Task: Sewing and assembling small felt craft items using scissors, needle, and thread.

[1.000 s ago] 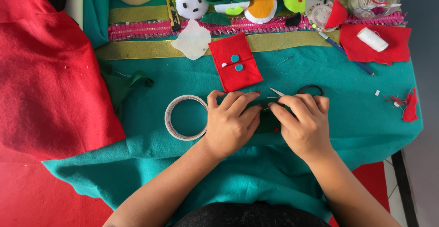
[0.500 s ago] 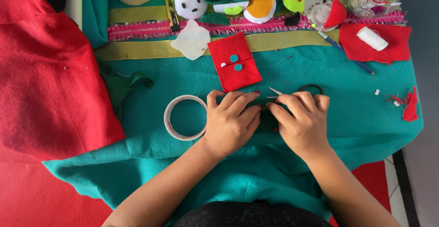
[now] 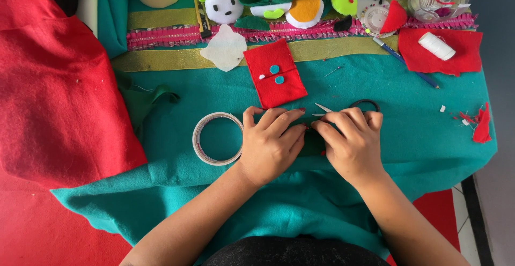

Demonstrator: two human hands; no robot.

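My left hand (image 3: 271, 145) and right hand (image 3: 351, 145) are curled tight together, pinching a small dark green felt scrap (image 3: 313, 143) on the teal felt cloth (image 3: 418, 137), mid-table. The black-handled scissors (image 3: 351, 106), just beyond my right knuckles, could nick me. No container's contents show clearly.

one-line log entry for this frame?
left hand: pinching dark green felt piece | right hand: same piece | scissors: behind hands | tape roll: left

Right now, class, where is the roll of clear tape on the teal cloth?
In the head view, the tape roll lies flat on the teal cloth, just left of the person's left hand, below the red felt piece.
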